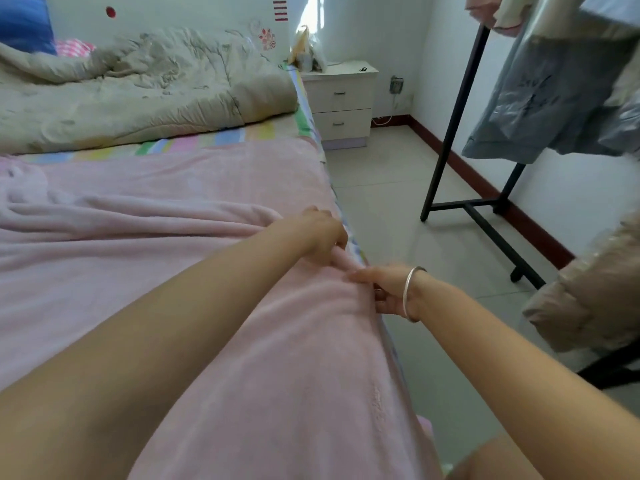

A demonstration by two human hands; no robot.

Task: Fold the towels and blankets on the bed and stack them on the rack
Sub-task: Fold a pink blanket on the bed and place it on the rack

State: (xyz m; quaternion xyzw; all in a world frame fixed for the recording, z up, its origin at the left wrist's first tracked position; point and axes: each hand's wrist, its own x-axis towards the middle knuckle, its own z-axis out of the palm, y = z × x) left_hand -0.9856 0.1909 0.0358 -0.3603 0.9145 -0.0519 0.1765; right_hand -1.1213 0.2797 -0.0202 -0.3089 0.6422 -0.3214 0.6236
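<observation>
The pink blanket (173, 237) lay spread across the near half of the bed (357, 249), creased toward the right edge. At that edge the left hand (322, 233) gripped a raised fold with curled fingers. Just beside it, the right hand (384, 289), wearing a bracelet (410, 292), pinched the blanket's border, thumb on top and fingers beneath. Beyond the blanket, a band of striped sheet (221, 138) showed, then a crumpled beige quilt (138, 91). A white nightstand (341, 98) stood at the bed's far corner. The black rack (453, 123), hung with plastic-covered garments (540, 98), stood across the floor, well apart from the bed.
</observation>
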